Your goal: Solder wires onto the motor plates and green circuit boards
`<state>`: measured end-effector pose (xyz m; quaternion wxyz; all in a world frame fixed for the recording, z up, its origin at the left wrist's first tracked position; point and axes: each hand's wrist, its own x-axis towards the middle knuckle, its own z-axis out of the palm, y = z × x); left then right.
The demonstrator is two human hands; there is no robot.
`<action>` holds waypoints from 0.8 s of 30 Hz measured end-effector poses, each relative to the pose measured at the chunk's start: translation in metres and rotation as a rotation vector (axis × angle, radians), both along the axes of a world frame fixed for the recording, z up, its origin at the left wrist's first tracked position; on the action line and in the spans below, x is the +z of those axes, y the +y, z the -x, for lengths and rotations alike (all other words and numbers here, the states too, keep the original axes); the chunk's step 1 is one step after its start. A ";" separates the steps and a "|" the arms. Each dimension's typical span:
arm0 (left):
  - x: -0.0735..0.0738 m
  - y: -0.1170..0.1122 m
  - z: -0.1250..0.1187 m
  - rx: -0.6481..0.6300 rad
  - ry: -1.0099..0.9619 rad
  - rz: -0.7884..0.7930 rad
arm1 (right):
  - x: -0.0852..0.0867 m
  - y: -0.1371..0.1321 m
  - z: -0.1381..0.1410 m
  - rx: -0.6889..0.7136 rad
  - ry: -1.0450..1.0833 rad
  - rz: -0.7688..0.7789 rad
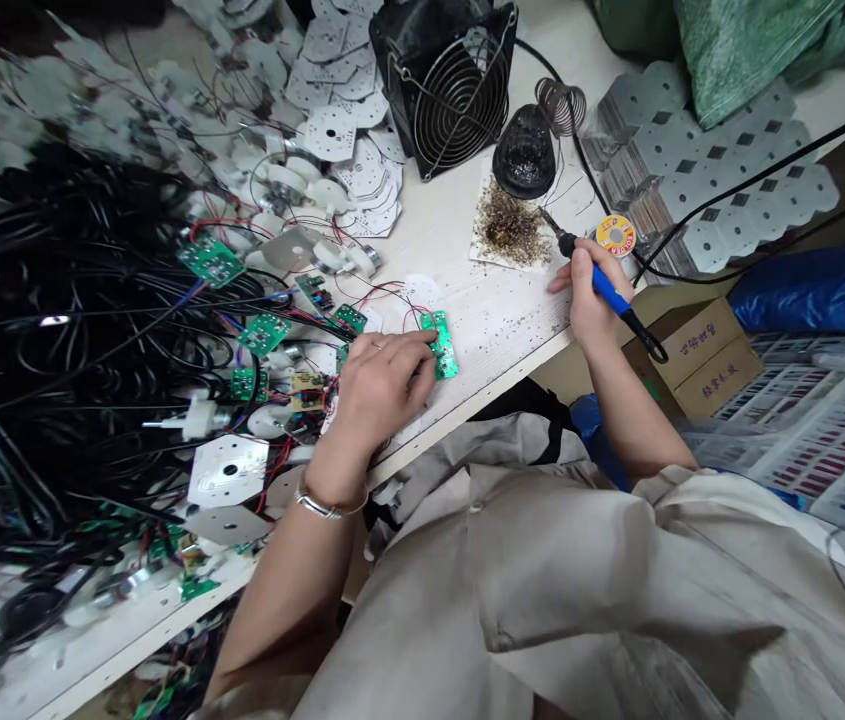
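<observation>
My right hand (591, 300) is shut on a blue-handled soldering iron (612, 288), and its tip points up and left, toward a paper sheet scattered with brown flux residue (508, 228). The tip touches nothing I can make out. My left hand (381, 385) rests on a small green circuit board (443, 345) with its fingertips over the board's left edge, hiding part of it. Thin red and black wires lead from nearby boards (263, 334) into a heap of black cables (54, 300). A reel of solder wire (615, 235) lies just beyond my right hand.
A black fan (443, 90) and an iron stand with a coil cleaner (525, 150) sit at the far side of the white workbench (501, 325). Stacked perforated metal plates (737, 170) lie to the right. Below the bench edge are a cardboard box (699, 355) and a white plastic crate (827, 430).
</observation>
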<state>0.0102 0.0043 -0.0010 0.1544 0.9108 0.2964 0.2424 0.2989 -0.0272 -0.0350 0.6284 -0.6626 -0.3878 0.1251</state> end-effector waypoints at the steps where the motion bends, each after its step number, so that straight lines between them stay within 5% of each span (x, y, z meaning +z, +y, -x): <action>1: 0.000 -0.001 0.000 0.006 -0.002 -0.012 | 0.000 0.000 0.000 0.008 0.001 0.007; 9: 0.000 -0.002 -0.003 0.053 -0.057 0.165 | 0.002 0.002 -0.005 0.034 0.018 0.012; 14: 0.009 0.003 -0.005 0.061 -0.054 0.378 | 0.019 -0.026 0.029 0.052 0.104 -0.104; 19: 0.014 0.005 -0.002 0.016 -0.054 0.480 | 0.019 -0.068 0.086 0.390 -0.072 -0.003; 24: 0.017 0.003 -0.001 0.033 0.008 0.543 | 0.001 -0.060 0.106 0.540 -0.410 0.006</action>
